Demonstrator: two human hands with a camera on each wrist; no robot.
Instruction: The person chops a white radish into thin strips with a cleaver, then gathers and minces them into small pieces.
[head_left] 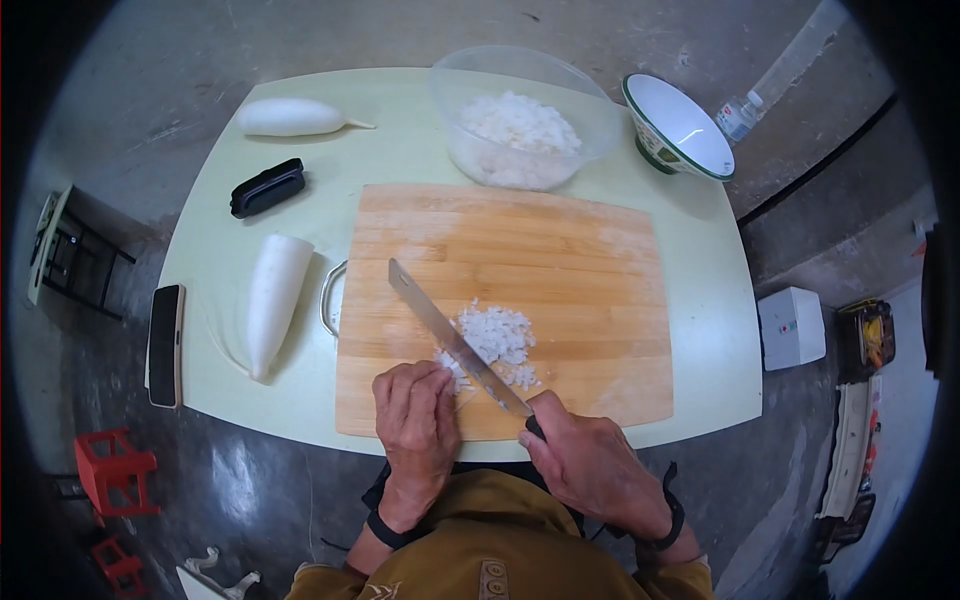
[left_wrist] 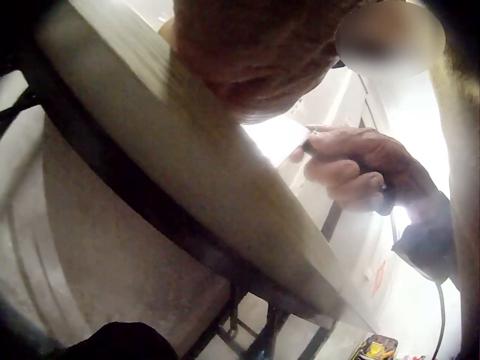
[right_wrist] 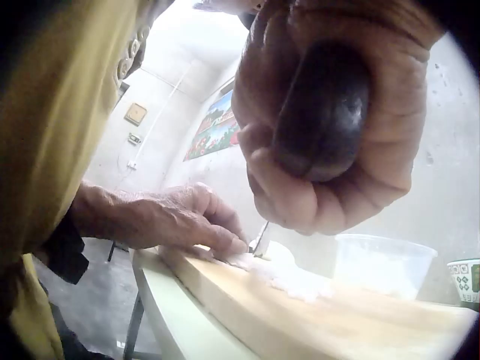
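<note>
We look down on a pale green table [head_left: 230, 260] with a wooden cutting board [head_left: 560, 260] at its near edge. Our right hand [head_left: 590, 465] is wrapped around the dark handle of a knife [head_left: 450, 340], whose blade angles across the board over a small pile of diced white radish [head_left: 495, 340]. Our left hand [head_left: 415, 420], fingers curled down, presses on the radish at the blade's left side. Behind the board stands a clear bowl [head_left: 525, 125] holding more white dice, with a green-rimmed white bowl [head_left: 680, 125] to its right. Left of the board lie a peeled radish [head_left: 275, 300], a whole radish [head_left: 290, 117], a black peeler [head_left: 267, 187] and a phone [head_left: 165, 345].
</note>
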